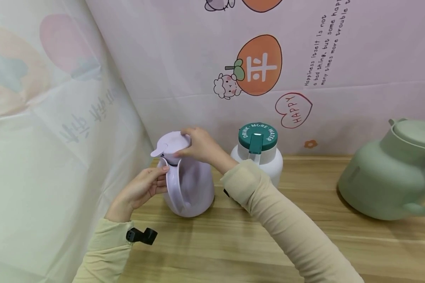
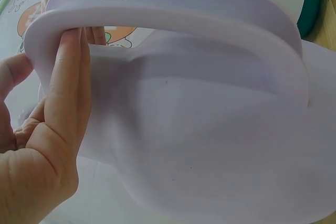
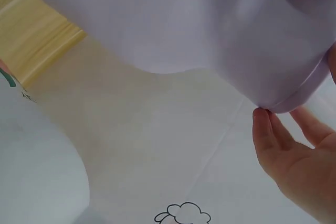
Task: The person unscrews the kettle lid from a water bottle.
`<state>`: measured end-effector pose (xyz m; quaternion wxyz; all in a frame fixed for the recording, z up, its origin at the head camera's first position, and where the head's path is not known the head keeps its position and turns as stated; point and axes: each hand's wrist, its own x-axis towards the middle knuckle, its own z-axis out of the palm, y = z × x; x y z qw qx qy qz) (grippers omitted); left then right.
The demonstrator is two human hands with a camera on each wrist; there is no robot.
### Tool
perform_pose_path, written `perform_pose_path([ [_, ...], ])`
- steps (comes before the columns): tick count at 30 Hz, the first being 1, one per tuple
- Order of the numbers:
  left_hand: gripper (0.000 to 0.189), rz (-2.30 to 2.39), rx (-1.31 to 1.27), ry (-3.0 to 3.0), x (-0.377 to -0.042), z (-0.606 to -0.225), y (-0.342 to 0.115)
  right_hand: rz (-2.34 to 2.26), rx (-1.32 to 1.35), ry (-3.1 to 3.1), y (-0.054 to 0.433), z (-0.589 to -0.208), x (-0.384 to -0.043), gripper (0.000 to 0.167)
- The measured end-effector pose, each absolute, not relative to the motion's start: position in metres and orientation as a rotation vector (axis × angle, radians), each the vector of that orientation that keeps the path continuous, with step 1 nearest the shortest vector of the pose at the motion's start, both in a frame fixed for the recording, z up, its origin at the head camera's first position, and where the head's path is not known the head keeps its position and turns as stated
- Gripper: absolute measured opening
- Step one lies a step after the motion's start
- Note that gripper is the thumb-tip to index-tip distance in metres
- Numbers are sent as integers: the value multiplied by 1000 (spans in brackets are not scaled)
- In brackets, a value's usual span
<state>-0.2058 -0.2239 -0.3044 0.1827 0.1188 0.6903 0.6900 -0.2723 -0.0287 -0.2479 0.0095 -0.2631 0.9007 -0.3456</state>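
A lilac thermos jug (image 1: 200,184) stands upright on the wooden table at the left, its curved handle (image 1: 174,188) facing the person. My left hand (image 1: 141,190) pinches the upper part of that handle; the left wrist view shows the thumb outside it and straight fingers (image 2: 65,82) on the inner side. Across the top, my right hand (image 1: 203,145) holds the round lilac lid (image 1: 173,140) by its rim, thumb near and fingertips on the far side. The lid sits on the jug's neck, with its tab pointing left. Fingertips (image 3: 262,121) touch the rim in the right wrist view.
A white bottle (image 1: 274,167) with a green lid (image 1: 257,135) stands right of the jug, behind the right forearm. Farther right is a large sage-green jug (image 1: 379,184). Printed cloth (image 1: 184,70) hangs behind and at the left of the wooden table (image 1: 212,251).
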Motion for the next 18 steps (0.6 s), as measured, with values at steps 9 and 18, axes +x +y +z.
perform_pose_path([
  [9, 25, 1947, 353, 1935, -204, -306, -225, -994, -868, 2872, -33, -249, -267, 68],
  [18, 24, 1944, 366, 1941, -205, -305, -225, -739, -951, 3051, -41, -250, -258, 60],
])
